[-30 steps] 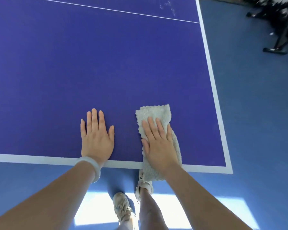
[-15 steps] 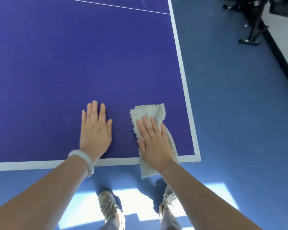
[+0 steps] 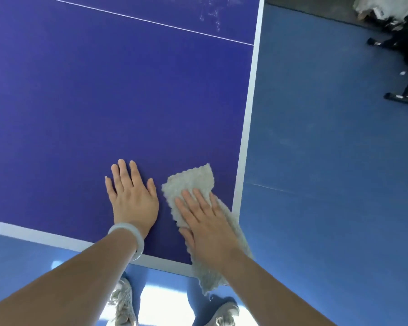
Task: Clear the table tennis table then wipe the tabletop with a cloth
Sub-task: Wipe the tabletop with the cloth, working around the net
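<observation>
While the right hand [image 3: 207, 222] presses flat, fingers spread, on the cloth [image 3: 193, 184] at the tabletop [image 3: 104, 102] corner — left hand [image 3: 133, 196] splayed empty beside — its overhanging tail could drag it off the edge.

From my seat, the flat right hand [image 3: 206, 222] hides the middle of the pale grey fuzzy cloth [image 3: 191, 182]. The dark blue table tennis tabletop [image 3: 127, 95] runs off the top and left edges. Both pale laced shoes [image 3: 124, 304] are cropped below. I cannot identify the black and white clutter [image 3: 396, 27] top right.
</observation>
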